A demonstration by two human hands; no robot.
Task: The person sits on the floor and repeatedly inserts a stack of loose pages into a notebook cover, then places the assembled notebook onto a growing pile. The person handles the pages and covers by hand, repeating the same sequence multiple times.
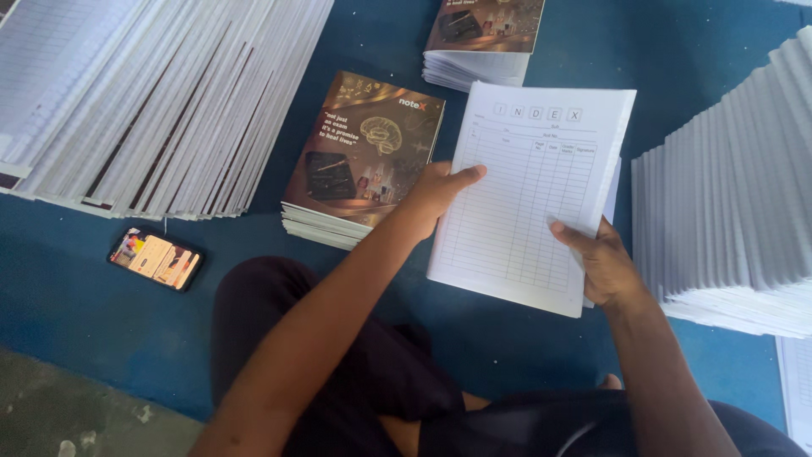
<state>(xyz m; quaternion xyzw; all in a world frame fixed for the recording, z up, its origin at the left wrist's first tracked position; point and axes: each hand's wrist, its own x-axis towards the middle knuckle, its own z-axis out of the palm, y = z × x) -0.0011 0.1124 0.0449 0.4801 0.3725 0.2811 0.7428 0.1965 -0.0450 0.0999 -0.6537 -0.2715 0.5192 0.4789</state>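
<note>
White page block [524, 203] between left hand [436, 190], right hand [605, 267]

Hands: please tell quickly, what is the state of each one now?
Left hand: closed on the left edge of the white page bundle.
Right hand: closed on the same bundle's lower right corner.

Notebook bindery floor, stacked ruled pages [152, 101], printed covers [364, 152]

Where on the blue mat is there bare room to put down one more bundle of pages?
Bare blue mat lies around the phone, below the fanned sheets. A narrower strip runs between them and the brown-cover stack. The right is crowded: both hands hold the index-page bundle beside the white stack.
</note>
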